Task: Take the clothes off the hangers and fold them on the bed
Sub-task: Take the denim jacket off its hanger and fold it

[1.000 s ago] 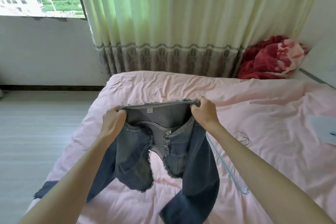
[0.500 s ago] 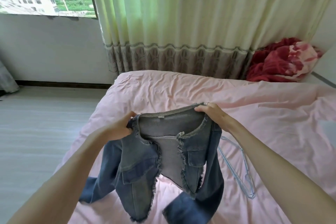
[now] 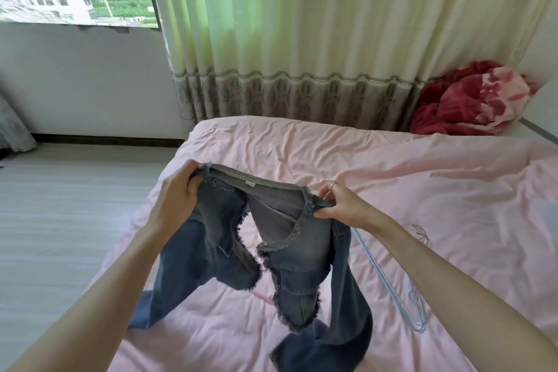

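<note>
1. Jacket [image 3: 280, 238]: denim with frayed edges, held above the bed [image 3: 407, 190], sleeves trailing onto the sheet.
2. Left hand [image 3: 178, 196]: I see it gripping the jacket's left collar end.
3. Right hand [image 3: 344, 205]: pinching the right collar end, ring on one finger.
4. Hanger [image 3: 401, 290]: flat on the bed, right of the jacket.
5. Blanket [image 3: 468, 100]: red, beyond the bed's far right corner.

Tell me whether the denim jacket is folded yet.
Not folded: denim jacket hangs open from left hand and right hand, sleeves trailing on bed.
</note>
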`<state>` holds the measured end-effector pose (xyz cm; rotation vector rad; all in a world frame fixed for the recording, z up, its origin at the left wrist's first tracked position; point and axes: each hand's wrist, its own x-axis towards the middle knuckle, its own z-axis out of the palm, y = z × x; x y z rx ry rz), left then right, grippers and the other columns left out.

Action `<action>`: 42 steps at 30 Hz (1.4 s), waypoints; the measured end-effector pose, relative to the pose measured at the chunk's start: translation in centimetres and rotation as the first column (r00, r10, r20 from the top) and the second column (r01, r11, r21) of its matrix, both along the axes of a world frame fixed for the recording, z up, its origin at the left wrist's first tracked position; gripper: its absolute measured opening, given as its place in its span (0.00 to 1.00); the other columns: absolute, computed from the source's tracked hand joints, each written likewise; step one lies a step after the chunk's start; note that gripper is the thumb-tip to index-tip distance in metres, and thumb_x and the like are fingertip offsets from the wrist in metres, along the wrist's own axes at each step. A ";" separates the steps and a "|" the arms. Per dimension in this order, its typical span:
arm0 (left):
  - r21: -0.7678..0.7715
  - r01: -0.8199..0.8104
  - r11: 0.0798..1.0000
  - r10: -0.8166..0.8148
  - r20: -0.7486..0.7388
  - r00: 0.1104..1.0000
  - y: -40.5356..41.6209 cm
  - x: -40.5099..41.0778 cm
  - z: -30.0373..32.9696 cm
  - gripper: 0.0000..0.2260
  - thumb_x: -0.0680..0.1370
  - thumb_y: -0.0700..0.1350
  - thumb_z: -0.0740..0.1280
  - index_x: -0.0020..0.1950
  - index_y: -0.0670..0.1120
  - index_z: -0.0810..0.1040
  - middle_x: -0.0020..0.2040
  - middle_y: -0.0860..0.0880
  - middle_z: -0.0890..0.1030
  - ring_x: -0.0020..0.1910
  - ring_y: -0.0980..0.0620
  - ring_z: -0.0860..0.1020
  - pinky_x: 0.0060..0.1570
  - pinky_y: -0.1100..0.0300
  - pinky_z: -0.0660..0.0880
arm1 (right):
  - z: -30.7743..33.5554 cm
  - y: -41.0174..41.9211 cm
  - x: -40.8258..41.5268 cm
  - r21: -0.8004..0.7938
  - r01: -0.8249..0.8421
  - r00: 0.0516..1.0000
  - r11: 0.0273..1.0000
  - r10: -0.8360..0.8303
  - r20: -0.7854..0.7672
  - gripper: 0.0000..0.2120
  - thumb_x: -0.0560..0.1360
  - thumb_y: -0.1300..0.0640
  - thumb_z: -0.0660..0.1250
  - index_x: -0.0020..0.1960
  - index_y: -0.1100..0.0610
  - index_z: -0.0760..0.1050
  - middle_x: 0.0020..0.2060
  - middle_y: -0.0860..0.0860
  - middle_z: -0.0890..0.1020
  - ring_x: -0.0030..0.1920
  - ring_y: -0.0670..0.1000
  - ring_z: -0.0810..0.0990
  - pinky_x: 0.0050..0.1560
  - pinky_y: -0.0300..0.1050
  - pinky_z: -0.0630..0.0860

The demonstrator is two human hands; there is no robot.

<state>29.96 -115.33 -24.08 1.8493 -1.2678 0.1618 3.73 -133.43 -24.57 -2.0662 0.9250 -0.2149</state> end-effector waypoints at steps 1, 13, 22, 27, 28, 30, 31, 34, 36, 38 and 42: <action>-0.019 0.007 1.000 -0.007 0.022 1.000 0.2 0.1 0.0 0.05 0.78 0.32 0.61 0.50 0.37 0.76 0.44 0.45 0.77 0.42 0.47 0.74 0.39 0.62 0.67 | -0.1 -0.2 -0.1 -0.031 0.040 0.997 0.999 -0.038 0.060 0.10 0.71 0.62 0.72 0.46 0.54 0.72 0.42 0.48 0.76 0.47 0.49 0.76 0.50 0.41 0.72; 0.101 -0.118 0.988 0.139 -0.240 0.961 -1.0 -0.9 -1.9 0.09 0.81 0.38 0.57 0.44 0.36 0.71 0.36 0.46 0.74 0.37 0.45 0.71 0.34 0.55 0.63 | -2.4 0.1 1.7 -0.106 0.415 0.886 0.904 -0.375 0.274 0.13 0.78 0.56 0.64 0.52 0.66 0.77 0.48 0.59 0.81 0.51 0.58 0.77 0.43 0.42 0.65; 0.496 0.243 0.834 -0.007 -0.431 0.903 2.1 -0.5 -3.2 0.08 0.80 0.40 0.61 0.45 0.41 0.78 0.41 0.40 0.79 0.41 0.49 0.73 0.39 0.60 0.68 | -5.0 0.9 -1.4 0.353 0.162 0.987 0.921 -0.147 -0.070 0.17 0.75 0.51 0.68 0.30 0.55 0.69 0.25 0.47 0.73 0.28 0.44 0.71 0.28 0.34 0.64; 0.587 0.288 0.756 -0.002 -0.438 0.899 1.9 0.6 -2.3 0.08 0.80 0.43 0.62 0.45 0.43 0.78 0.40 0.47 0.78 0.39 0.53 0.73 0.37 0.66 0.67 | -5.1 0.1 -1.0 0.432 0.120 0.991 0.894 -0.080 -0.109 0.18 0.75 0.51 0.68 0.29 0.54 0.70 0.24 0.45 0.75 0.26 0.42 0.72 0.28 0.32 0.66; 0.613 0.270 0.742 -0.004 -0.400 0.917 1.5 1.0 -2.7 0.08 0.80 0.43 0.61 0.44 0.43 0.78 0.41 0.46 0.78 0.40 0.51 0.74 0.38 0.64 0.67 | -5.5 -0.1 -0.6 0.403 0.135 0.989 0.905 -0.100 -0.108 0.19 0.76 0.52 0.68 0.29 0.54 0.68 0.24 0.46 0.73 0.26 0.42 0.70 0.26 0.31 0.64; 0.664 0.222 0.714 0.011 -0.328 0.945 0.5 1.6 -4.5 0.09 0.80 0.44 0.61 0.44 0.42 0.76 0.42 0.43 0.78 0.43 0.47 0.75 0.38 0.61 0.67 | -6.9 -0.6 0.3 0.325 0.173 0.983 0.930 -0.141 -0.120 0.19 0.76 0.51 0.67 0.30 0.55 0.67 0.27 0.49 0.71 0.28 0.45 0.68 0.25 0.32 0.62; 0.684 0.191 0.704 0.026 -0.294 0.955 0.0 1.8 -5.5 0.09 0.80 0.44 0.61 0.42 0.42 0.75 0.42 0.42 0.78 0.43 0.45 0.74 0.37 0.61 0.66 | -7.7 -1.0 0.7 0.298 0.198 0.978 0.934 -0.167 -0.124 0.18 0.76 0.50 0.66 0.32 0.57 0.68 0.30 0.51 0.72 0.31 0.46 0.69 0.26 0.35 0.63; 0.688 0.101 0.718 0.081 -0.226 0.971 -1.5 2.1 -8.8 0.10 0.80 0.43 0.61 0.41 0.41 0.73 0.38 0.41 0.77 0.39 0.45 0.74 0.33 0.59 0.64 | -10.7 -2.4 2.2 0.231 0.287 0.956 0.929 -0.264 -0.128 0.19 0.76 0.48 0.65 0.38 0.63 0.73 0.35 0.55 0.73 0.37 0.51 0.72 0.36 0.43 0.64; 0.667 0.045 0.744 0.110 -0.190 0.976 -3.3 2.9 -10.7 0.09 0.80 0.43 0.61 0.41 0.43 0.72 0.36 0.43 0.76 0.39 0.45 0.74 0.34 0.56 0.66 | -12.1 -4.1 3.7 0.161 0.328 0.942 0.931 -0.310 -0.127 0.16 0.77 0.49 0.65 0.41 0.63 0.75 0.36 0.56 0.75 0.40 0.53 0.74 0.39 0.44 0.64; 0.655 -0.014 0.755 0.135 -0.135 0.982 -6.2 4.5 -12.5 0.08 0.80 0.45 0.61 0.42 0.47 0.73 0.40 0.44 0.78 0.42 0.43 0.77 0.38 0.53 0.71 | -13.6 -6.9 5.8 0.079 0.355 0.929 0.931 -0.343 -0.136 0.16 0.77 0.50 0.64 0.40 0.63 0.75 0.38 0.57 0.77 0.44 0.55 0.76 0.41 0.45 0.65; 0.640 -0.173 0.748 0.202 0.029 0.979 -13.2 7.5 -15.8 0.10 0.80 0.47 0.60 0.55 0.46 0.78 0.54 0.42 0.77 0.59 0.41 0.72 0.50 0.50 0.67 | -16.4 -12.8 9.8 -0.019 0.418 0.900 0.908 -0.417 -0.125 0.16 0.78 0.49 0.63 0.36 0.57 0.72 0.39 0.56 0.77 0.45 0.55 0.75 0.40 0.44 0.63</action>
